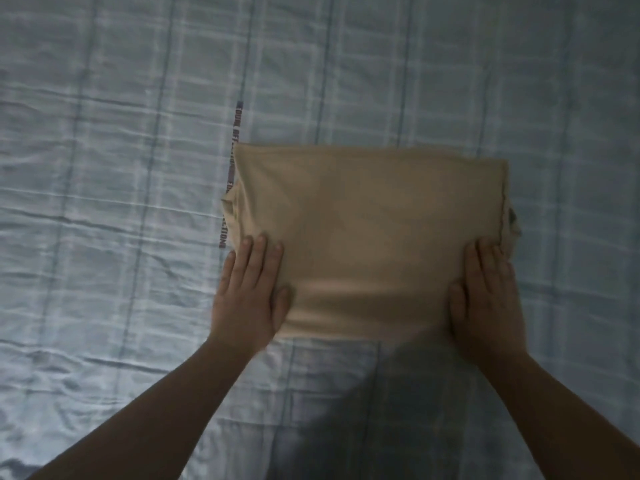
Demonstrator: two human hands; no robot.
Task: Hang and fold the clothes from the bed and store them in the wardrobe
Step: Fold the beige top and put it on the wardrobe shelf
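Head view: a beige garment (374,233), folded into a rectangle, lies flat on the bed (104,202), which is covered by a pale blue checked sheet. The left hand (251,292) rests on the garment's near left corner, fingers straight and together, thumb on the fabric. The right hand (485,296) rests on the near right corner in the same manner. Neither hand grips anything. A strip with printed lettering (231,174) shows at the garment's left edge.
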